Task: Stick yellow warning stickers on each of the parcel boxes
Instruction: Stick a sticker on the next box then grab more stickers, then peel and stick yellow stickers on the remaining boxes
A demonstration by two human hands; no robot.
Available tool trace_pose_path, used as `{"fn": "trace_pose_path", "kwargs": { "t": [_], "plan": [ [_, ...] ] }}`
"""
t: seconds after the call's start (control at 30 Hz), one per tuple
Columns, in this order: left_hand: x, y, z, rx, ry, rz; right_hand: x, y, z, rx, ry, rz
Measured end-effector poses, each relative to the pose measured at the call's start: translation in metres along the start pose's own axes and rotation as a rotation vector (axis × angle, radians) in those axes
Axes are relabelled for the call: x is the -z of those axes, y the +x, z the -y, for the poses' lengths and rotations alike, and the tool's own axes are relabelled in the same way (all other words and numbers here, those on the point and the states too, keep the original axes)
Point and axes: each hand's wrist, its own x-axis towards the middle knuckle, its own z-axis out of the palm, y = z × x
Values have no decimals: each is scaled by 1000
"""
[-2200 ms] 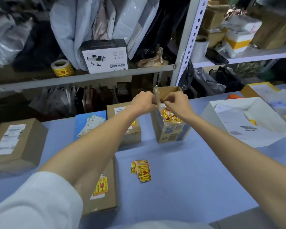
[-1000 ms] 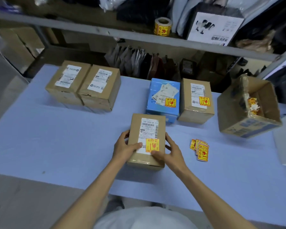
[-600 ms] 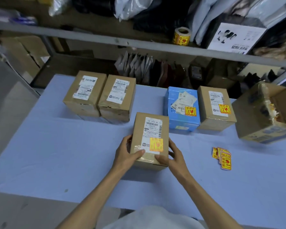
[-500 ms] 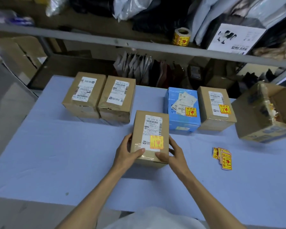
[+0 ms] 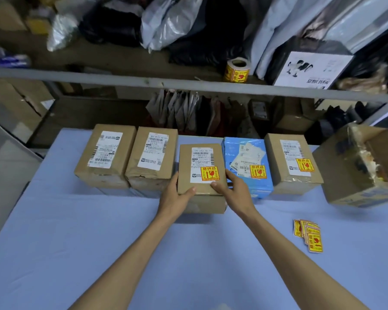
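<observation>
Left hand and right hand clasp the near end of a brown parcel box from either side, thumbs on top. Its label carries a yellow warning sticker. Box sits in a row on the counter, between an unstickered brown box and a blue parcel. Loose stickers lie to the right.

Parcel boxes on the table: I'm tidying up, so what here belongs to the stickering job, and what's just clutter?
Job: five parcel boxes, including the held box in left hand and right hand; loose stickers; sticker roll.
Clutter: open carton; shelf bags.
</observation>
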Motion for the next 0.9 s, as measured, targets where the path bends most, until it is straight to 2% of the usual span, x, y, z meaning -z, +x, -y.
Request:
{"fn": "trace_pose_path", "kwargs": {
  "t": [0.17,0.33,0.43,0.53,0.6,0.7,0.77,0.83,0.9],
  "plan": [
    [-6,40,-17,-48,326,-55,-1,33,5,-29,-147,-14],
    [-15,74,-12,20,418,-40,-12,62,4,-32,-265,-40],
    [-19,82,-10,11,478,-38,-18,74,-3,-20,-378,-82],
    [-14,81,-13,-28,445,-44,-17,76,1,-49,-374,-83],
    [1,78,-18,-94,363,-95,-15,74,4,-44,-364,-86],
    [38,82,-24,-151,363,-297,-22,65,15,67,-462,-135],
    [69,90,-22,-57,468,-368,-37,63,28,138,-416,-124],
    [94,95,-13,112,574,-330,-59,63,41,126,-292,-45],
    [105,95,-5,181,618,-267,-85,65,56,102,-257,61]
  ]
}}
